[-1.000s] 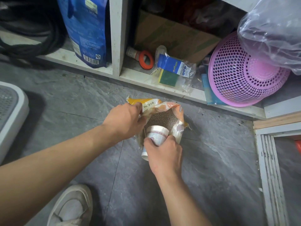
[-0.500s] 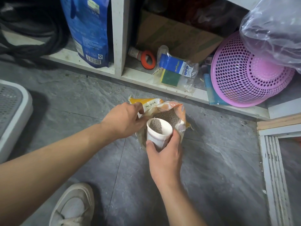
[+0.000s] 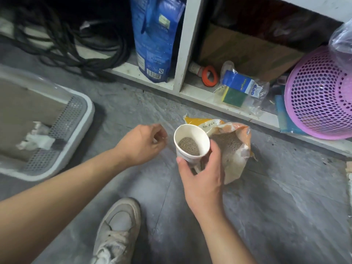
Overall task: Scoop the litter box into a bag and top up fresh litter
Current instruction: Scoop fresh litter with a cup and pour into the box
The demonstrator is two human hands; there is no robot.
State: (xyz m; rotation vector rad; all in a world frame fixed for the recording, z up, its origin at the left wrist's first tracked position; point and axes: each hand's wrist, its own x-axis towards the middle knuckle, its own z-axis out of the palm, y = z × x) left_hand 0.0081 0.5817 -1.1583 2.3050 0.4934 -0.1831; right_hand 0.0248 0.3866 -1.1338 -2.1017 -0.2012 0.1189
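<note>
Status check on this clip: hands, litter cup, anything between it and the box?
Right hand grips paper cup, part-filled with litter. Left hand free, fingers loosely curled. Litter bag open on floor. Litter box to the left; nothing in the way.

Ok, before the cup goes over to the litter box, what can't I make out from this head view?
- Litter box: the frame's left edge cuts it off and it is motion-blurred, so its litter level and the white lump inside stay unclear.
- Paper cup: the right hand covers its lower wall and base.
- Litter bag: label print too small to read.
- Left hand: fingertips curled out of sight.
</note>
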